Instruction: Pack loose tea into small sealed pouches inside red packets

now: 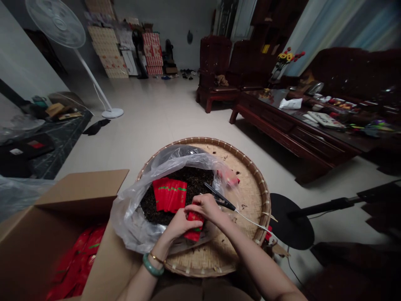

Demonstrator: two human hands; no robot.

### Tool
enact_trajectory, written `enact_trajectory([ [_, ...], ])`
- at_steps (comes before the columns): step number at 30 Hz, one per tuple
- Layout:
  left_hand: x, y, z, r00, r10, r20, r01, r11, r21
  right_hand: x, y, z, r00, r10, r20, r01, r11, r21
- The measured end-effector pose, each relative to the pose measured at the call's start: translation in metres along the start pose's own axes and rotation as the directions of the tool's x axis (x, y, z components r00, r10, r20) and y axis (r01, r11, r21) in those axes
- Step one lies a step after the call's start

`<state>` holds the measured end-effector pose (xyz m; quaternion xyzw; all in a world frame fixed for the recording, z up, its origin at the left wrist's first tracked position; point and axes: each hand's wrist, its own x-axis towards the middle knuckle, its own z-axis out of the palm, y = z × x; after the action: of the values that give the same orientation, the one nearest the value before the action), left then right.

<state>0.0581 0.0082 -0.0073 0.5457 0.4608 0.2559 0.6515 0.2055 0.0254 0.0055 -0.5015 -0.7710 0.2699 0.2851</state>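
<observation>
A small red packet (194,228) with a green band is held upright over the round bamboo tray (247,184). My left hand (181,224) grips its side, thumb across the front. My right hand (207,207) is closed at its top edge, fingers pinched together. Just beyond the right hand lies a black two-armed clamp tool (219,196) with a white cord. A large clear plastic bag (128,209) lies open on the tray, full of dark loose leaves (150,211) that look like tea. On the leaves sits a fanned row of flat red packets (170,194).
A cardboard box (78,186) holding many red packets stands close on the left. At right are a black round stand base (291,221) and a dark wooden table (297,138). A white fan (94,79) stands farther back. Reddish pieces (230,177) lie at the tray's far right.
</observation>
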Motion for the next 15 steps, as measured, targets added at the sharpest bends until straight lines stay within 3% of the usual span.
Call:
enact_trajectory([
  [6,0.003,-0.003,0.007,0.999,-0.015,0.035,0.022,0.974,-0.224,0.003,-0.003,0.005,0.999,0.050,0.007,-0.050,0.999,-0.013],
  [10,0.001,-0.002,0.011,0.986,-0.165,0.016,0.159,0.914,-0.374,0.005,0.011,-0.007,0.986,0.123,-0.108,-0.122,0.992,0.021],
  [13,0.000,-0.002,0.009,0.977,-0.212,-0.025,0.180,0.882,-0.436,-0.003,0.033,-0.022,0.938,0.180,-0.297,-0.230,0.963,-0.140],
  [15,0.000,-0.002,0.007,0.977,-0.206,-0.055,0.160,0.878,-0.451,-0.012,0.046,-0.027,0.932,0.201,-0.301,-0.297,0.900,-0.320],
])
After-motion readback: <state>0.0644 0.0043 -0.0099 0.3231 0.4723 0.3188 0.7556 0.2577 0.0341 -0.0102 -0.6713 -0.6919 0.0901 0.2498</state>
